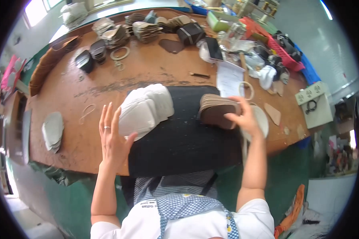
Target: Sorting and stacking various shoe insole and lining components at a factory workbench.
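Observation:
A fanned row of white padded, rounded pieces [137,113] lies on the left part of a black mat [179,151]. My left hand [113,135] is at its left edge, fingers stretched up and the thumb apart; whether it touches the pieces is unclear. On the mat's right side sits a stack of dark brown, rounded flat pieces [217,115] with lighter edges showing. My right hand [245,119] is at the right end of this stack, thumb over the top piece and fingers spread, not closed round it. A pale round disc [259,121] lies partly behind my right wrist.
Stacks of cut pieces [147,32] line the far side of the brown table [95,79]. A phone [214,48], white paper sheets [229,77] and a hammer [242,59] lie toward the far right. More pale pieces [53,130] rest at the left, and a socket box [313,103] at the right edge.

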{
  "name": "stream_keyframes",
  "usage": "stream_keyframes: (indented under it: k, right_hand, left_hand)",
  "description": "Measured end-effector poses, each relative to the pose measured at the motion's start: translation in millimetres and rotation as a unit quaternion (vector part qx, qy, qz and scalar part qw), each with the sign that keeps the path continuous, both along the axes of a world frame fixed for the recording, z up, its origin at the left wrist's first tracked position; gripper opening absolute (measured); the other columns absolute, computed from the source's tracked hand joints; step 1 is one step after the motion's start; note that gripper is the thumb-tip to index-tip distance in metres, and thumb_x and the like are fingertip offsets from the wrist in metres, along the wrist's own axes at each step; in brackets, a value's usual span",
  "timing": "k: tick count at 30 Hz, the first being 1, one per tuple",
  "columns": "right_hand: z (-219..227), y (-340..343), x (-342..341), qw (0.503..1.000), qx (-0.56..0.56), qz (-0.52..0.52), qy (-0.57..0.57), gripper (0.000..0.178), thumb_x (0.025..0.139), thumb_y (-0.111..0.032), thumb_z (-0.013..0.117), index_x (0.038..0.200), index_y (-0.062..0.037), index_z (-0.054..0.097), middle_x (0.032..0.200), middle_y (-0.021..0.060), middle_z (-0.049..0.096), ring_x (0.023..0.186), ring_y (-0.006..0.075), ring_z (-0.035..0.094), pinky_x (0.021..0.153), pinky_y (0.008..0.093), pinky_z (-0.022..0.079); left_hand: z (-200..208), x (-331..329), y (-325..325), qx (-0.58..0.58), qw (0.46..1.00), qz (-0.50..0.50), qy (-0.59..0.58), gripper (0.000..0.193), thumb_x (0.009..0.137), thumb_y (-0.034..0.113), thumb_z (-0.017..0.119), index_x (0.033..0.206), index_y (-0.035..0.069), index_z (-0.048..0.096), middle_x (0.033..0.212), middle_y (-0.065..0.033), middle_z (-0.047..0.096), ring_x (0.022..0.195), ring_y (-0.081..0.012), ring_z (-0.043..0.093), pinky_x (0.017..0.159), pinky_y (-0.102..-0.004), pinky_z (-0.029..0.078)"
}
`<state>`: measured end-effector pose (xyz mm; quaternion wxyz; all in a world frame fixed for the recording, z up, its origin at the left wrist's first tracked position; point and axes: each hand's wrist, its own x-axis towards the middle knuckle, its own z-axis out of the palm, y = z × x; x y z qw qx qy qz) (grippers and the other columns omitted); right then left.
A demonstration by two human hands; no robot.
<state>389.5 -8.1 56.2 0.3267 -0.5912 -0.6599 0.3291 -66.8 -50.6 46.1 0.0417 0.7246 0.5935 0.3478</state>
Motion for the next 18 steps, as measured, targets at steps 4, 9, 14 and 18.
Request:
stream_keyframes:
  k: [4, 9, 14, 18]
  right_hand:
    - [3, -9, -28, 0.997, 0.045, 0.041, -0.054, 0.071, 0.077, -0.022, 0.088, 0.141, -0.0099, 0.058, 0.142, 0.0102, 0.052, 0.136, 0.0262, 0.049, 0.113, 0.0372, 0.039]
    - [-10, -27, -35, 0.994, 0.091, 0.018, -0.06, 0.09, 0.072, -0.02, 0.092, 0.15, -0.0106, 0.049, 0.15, 0.0125, 0.045, 0.143, 0.031, 0.043, 0.119, 0.0415, 0.035]
    - [-25, -54, -45, 0.988, 0.121, -0.042, -0.083, 0.111, 0.069, -0.018, 0.094, 0.16, -0.0094, 0.029, 0.157, 0.0166, 0.037, 0.146, 0.0353, 0.038, 0.121, 0.0436, 0.034]
    - [-28, -73, -61, 0.981, 0.13, -0.082, -0.116, 0.113, 0.072, -0.019, 0.093, 0.161, -0.0087, 0.025, 0.159, 0.0186, 0.034, 0.147, 0.0376, 0.036, 0.121, 0.0455, 0.035]
  left_hand:
    - [-22, 29, 5, -0.04, 0.992, -0.095, 0.074, 0.093, 0.077, 0.011, 0.084, 0.157, 0.01, 0.038, 0.167, -0.023, 0.022, 0.155, -0.0427, 0.02, 0.123, -0.0589, 0.019]
    - [-52, 38, 35, -0.014, 0.99, -0.022, 0.138, 0.087, 0.084, 0.004, 0.074, 0.16, 0.012, 0.032, 0.169, -0.0227, 0.017, 0.156, -0.0413, 0.017, 0.122, -0.063, 0.014]
    - [-27, 59, 31, -0.045, 0.994, -0.003, 0.101, 0.098, 0.079, 0.013, 0.083, 0.161, 0.01, 0.029, 0.17, -0.0218, 0.014, 0.156, -0.0425, 0.016, 0.122, -0.0629, 0.013]
    - [-11, 85, -2, 0.042, 0.996, -0.084, -0.008, 0.082, 0.078, 0.004, 0.082, 0.151, 0.006, 0.043, 0.154, -0.0228, 0.042, 0.142, -0.0418, 0.041, 0.117, -0.052, 0.034]
